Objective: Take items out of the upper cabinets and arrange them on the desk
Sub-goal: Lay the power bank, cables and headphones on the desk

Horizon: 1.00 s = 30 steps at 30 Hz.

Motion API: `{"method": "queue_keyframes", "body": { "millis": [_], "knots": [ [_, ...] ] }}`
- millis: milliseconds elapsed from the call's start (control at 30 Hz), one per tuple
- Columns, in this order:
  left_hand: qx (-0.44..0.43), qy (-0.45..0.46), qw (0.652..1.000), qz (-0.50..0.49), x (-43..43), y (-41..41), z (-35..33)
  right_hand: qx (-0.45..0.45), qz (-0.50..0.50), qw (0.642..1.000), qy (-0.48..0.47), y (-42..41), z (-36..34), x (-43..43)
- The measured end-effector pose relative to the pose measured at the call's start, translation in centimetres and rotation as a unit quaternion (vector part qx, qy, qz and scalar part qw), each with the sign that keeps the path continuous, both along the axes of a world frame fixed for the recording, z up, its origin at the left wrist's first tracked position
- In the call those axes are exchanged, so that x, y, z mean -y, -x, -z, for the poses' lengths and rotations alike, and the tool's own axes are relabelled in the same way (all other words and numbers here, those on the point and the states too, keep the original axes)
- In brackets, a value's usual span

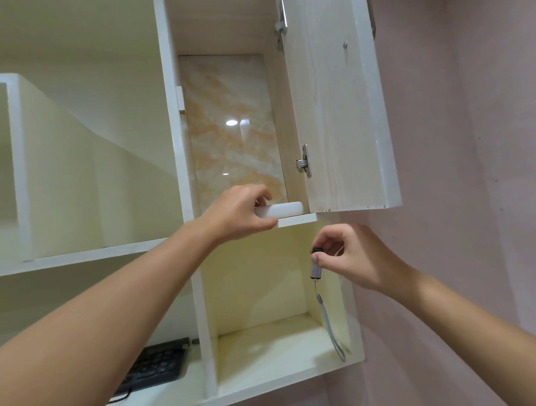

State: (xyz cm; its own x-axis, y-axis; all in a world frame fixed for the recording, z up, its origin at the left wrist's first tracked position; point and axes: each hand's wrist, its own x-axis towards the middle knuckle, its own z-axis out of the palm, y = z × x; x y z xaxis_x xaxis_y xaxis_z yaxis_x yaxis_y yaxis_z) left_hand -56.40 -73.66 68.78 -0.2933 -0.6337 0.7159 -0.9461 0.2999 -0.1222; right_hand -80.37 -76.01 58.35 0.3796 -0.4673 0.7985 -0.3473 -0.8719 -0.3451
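Left hand point(240, 211) gripping white box point(284, 209) on open cabinet shelf point(297, 220), right hand point(353, 257) pinching small grey gadget point(315, 264) with dangling strap point(331, 327)

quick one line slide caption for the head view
Left hand grips a flat white rounded object in the open wood-grain upper cabinet; right hand pinches a small grey strapped gadget.

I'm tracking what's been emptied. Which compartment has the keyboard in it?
The lower left compartment: the black keyboard lies on its floor. The upper right compartment, with the open door, holds a white object instead.
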Motion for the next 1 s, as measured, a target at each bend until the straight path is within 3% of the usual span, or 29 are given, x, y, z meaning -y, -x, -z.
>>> {"method": "queue_keyframes", "body": {
  "millis": [467, 867, 1000],
  "knots": [
    [-0.093, -0.03, 0.995, 0.015, 0.0, -0.1, 1.7, 0.001, -0.009, 1.0, -0.008, 0.0, 0.2, -0.2],
    [0.006, 0.074, 0.997, -0.008, -2.1, 0.4, 2.0, 0.002, -0.01, 1.0, 0.002, 0.6, -0.3, -1.4],
    [-0.028, 0.115, 0.992, 0.033, -3.6, 1.0, 3.0, 0.013, -0.017, 1.0, 0.009, 0.8, -0.4, -2.3]
  ]
}}
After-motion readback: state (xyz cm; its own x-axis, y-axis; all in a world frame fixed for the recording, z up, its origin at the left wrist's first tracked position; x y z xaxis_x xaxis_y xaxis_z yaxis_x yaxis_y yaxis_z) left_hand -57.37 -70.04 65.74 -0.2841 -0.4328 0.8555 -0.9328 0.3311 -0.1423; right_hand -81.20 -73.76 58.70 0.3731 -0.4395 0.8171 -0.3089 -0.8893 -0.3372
